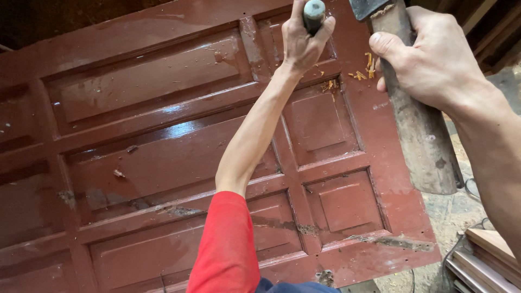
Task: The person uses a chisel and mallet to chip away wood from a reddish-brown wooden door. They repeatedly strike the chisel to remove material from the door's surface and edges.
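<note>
We see a chisel gripped upright in the left hand, its grey handle end poking out above the clenched fingers, near the top edge of a dark red panelled door. The blade itself is hidden behind the hand. The right hand is closed tightly around the worn wooden handle of a hammer, whose dark metal head shows at the upper edge, just beside the chisel's top. Pale wood chips lie on the door between the two hands. The door lies flat, its glossy paint scuffed and dusty, with chipped patches along the lower rails. A red sleeve covers the left upper arm. To the right, a sawdust-strewn floor and stacked wooden planks show.
</note>
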